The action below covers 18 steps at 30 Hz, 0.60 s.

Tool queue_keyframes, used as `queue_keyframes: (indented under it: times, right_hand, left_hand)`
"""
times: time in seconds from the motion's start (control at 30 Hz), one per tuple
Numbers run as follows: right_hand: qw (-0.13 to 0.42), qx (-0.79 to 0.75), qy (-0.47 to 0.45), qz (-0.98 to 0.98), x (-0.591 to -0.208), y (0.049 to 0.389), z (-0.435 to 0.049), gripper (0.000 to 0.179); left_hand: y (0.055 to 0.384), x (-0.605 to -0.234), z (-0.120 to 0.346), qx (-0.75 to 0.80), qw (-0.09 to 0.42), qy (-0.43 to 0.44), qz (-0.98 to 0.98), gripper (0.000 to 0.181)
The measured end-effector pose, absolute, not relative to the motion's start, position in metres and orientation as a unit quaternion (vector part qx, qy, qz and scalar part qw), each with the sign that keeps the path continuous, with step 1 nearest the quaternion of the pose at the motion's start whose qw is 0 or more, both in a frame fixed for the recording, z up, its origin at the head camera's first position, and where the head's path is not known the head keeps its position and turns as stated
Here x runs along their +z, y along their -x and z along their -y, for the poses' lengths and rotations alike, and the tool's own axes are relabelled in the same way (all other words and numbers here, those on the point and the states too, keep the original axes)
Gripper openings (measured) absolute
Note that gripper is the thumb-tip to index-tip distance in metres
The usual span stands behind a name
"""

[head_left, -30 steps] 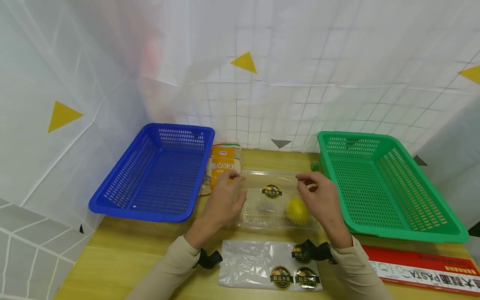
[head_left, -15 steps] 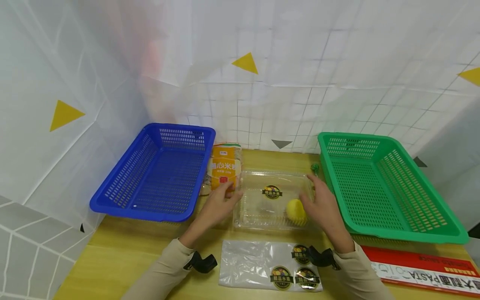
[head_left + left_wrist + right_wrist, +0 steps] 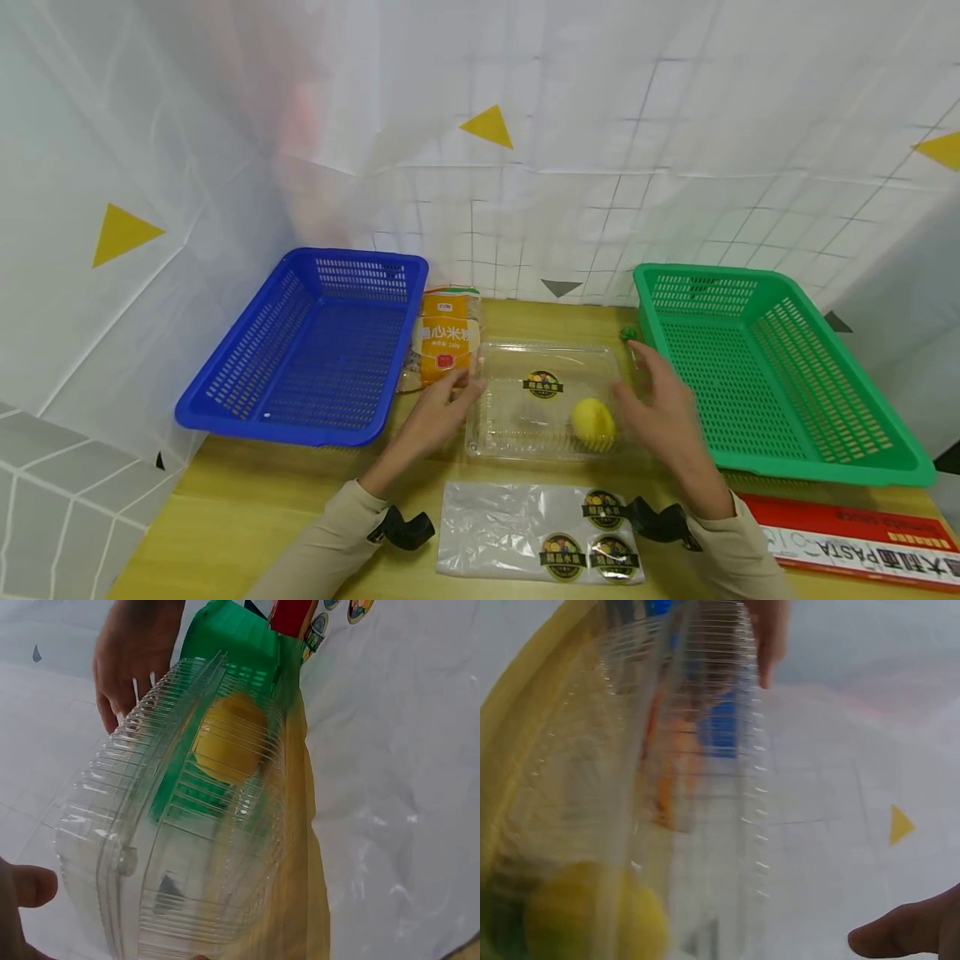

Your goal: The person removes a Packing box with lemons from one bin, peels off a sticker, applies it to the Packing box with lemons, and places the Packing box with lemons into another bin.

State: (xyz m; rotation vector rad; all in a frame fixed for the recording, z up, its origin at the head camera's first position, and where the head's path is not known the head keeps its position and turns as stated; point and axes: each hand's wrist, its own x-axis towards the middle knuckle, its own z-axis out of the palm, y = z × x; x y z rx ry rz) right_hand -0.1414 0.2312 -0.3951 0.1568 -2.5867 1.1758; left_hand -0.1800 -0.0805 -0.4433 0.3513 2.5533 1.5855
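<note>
A clear plastic clamshell box lies shut on the table, a round fruit label on its lid. Inside, near its front right corner, sits a yellow fruit, its exact kind unclear. My left hand is at the box's left side, fingers loosely bent and holding nothing; whether its fingertips touch the box I cannot tell. In the left wrist view the left thumb stands apart from the box. My right hand, slightly blurred, hovers off the box's right side with fingers spread and nothing in them.
A blue basket stands left, a green basket right. Behind my left hand lies an orange pasta packet. A small green item is by the green basket. In front lie a sticker sheet and a red-and-white box.
Both hands have come off the top of the box and parted to its sides, the right hand moving farther right. The box and fruit have stayed in place.
</note>
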Motion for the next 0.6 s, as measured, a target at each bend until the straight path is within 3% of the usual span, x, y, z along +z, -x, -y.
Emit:
queue_keyframes:
  times: [0.27, 0.6]
  right_hand:
    - [0.266, 0.430, -0.036, 0.862, -0.383, 0.114, -0.267, 0.049]
    - [0.366, 0.389, 0.164, 0.830, -0.402, 0.095, -0.329, 0.041]
  left_hand:
    - [0.183, -0.443, 0.079, 0.534, 0.066, -0.089, -0.838, 0.060]
    - [0.196, -0.444, 0.076, 0.582, 0.072, -0.053, -0.809, 0.051]
